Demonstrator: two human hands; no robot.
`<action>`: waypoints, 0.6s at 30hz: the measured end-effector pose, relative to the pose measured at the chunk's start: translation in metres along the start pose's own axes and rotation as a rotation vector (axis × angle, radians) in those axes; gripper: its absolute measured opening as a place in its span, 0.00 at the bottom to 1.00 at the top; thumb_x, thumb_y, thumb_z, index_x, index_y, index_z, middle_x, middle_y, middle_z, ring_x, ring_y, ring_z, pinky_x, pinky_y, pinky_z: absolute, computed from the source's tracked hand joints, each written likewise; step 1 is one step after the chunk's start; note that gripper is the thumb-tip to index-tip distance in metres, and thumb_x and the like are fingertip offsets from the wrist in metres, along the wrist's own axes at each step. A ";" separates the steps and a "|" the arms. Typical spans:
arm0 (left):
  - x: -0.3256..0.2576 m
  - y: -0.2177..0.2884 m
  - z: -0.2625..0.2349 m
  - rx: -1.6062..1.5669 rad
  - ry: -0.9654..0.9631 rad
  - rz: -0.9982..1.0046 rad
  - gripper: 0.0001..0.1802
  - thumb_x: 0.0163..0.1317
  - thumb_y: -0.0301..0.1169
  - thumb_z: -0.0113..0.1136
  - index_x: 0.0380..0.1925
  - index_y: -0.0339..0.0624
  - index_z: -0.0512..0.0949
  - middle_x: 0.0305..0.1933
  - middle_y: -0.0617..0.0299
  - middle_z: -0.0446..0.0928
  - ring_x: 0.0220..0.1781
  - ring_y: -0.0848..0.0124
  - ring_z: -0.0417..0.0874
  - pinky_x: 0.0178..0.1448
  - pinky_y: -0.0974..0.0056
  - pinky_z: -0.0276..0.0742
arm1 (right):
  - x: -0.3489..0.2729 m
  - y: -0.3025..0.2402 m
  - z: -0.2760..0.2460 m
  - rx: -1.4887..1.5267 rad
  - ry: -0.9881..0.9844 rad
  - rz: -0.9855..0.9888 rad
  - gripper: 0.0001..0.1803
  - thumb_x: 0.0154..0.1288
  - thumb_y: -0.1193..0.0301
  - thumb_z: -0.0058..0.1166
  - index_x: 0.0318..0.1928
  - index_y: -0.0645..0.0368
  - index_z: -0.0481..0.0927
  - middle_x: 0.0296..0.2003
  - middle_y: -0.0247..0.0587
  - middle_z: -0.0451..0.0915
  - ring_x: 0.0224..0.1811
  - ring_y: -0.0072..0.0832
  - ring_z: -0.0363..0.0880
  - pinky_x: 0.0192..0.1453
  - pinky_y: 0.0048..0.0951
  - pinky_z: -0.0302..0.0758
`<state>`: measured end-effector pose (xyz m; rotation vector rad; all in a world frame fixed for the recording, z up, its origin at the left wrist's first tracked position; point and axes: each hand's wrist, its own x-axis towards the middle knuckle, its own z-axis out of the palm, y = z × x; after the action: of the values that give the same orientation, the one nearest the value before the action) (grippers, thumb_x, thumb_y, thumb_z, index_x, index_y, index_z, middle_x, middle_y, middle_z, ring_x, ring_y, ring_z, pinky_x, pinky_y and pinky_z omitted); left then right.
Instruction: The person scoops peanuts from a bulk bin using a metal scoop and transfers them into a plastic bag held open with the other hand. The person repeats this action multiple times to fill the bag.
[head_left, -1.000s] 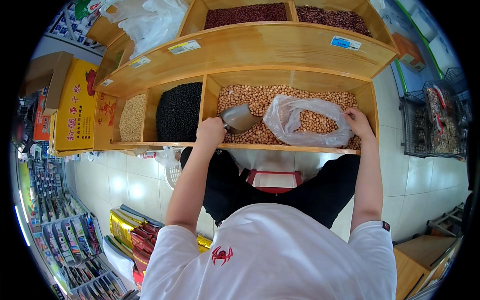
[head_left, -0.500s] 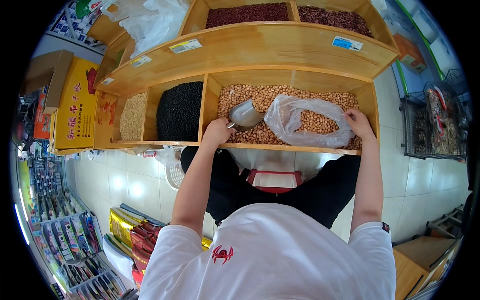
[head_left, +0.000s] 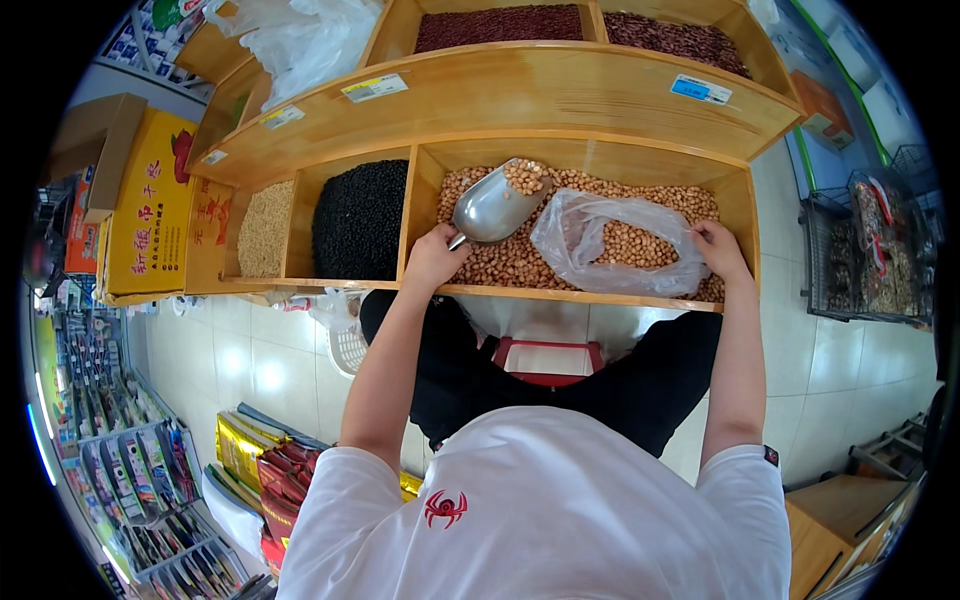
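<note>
My left hand (head_left: 434,260) is closed round the handle of a metal scoop (head_left: 492,210). Some peanuts (head_left: 523,177) lie at the scoop's front lip, and the scoop is over the wooden compartment full of light brown peanuts (head_left: 500,262). With pinched fingers my right hand (head_left: 720,248) holds the right edge of a clear plastic bag (head_left: 566,248). The bag rests on the peanuts with its mouth spread, and peanuts show inside the opening. Part of the scoop's handle is hidden by my left hand.
Left of the peanuts are compartments of black beans (head_left: 362,222) and pale grain (head_left: 265,230). A raised wooden tier (head_left: 560,95) behind holds dark red beans (head_left: 500,28). Yellow cartons (head_left: 150,210) stand at the left, a wire basket (head_left: 835,250) at the right.
The scoop has been raised and turned, its front now pointing away and to the right, with peanuts at its lip. The bag and my right hand have hardly moved.
</note>
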<state>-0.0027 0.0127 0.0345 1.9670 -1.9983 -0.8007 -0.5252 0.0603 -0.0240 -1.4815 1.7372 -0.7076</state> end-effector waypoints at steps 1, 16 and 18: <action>-0.001 0.002 -0.001 -0.010 0.002 0.005 0.18 0.55 0.38 0.68 0.40 0.36 0.81 0.38 0.46 0.85 0.44 0.51 0.86 0.51 0.54 0.81 | 0.000 0.001 0.000 -0.006 -0.002 0.003 0.06 0.68 0.74 0.57 0.39 0.65 0.79 0.37 0.42 0.81 0.41 0.30 0.80 0.51 0.31 0.76; -0.009 0.011 -0.004 -0.303 0.068 0.143 0.12 0.55 0.27 0.69 0.36 0.35 0.77 0.27 0.63 0.78 0.31 0.77 0.77 0.39 0.69 0.74 | 0.001 0.000 0.000 -0.046 -0.003 0.047 0.06 0.67 0.73 0.58 0.41 0.64 0.80 0.39 0.43 0.82 0.43 0.32 0.81 0.52 0.32 0.77; -0.011 0.015 -0.006 -0.329 0.069 0.154 0.11 0.56 0.26 0.68 0.36 0.35 0.77 0.28 0.64 0.78 0.31 0.78 0.76 0.39 0.70 0.74 | 0.002 0.002 0.001 -0.045 0.001 0.049 0.06 0.67 0.73 0.58 0.41 0.64 0.80 0.39 0.43 0.82 0.43 0.32 0.81 0.52 0.32 0.77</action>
<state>-0.0114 0.0217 0.0496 1.6146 -1.8168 -0.9407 -0.5257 0.0588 -0.0260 -1.4640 1.7949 -0.6477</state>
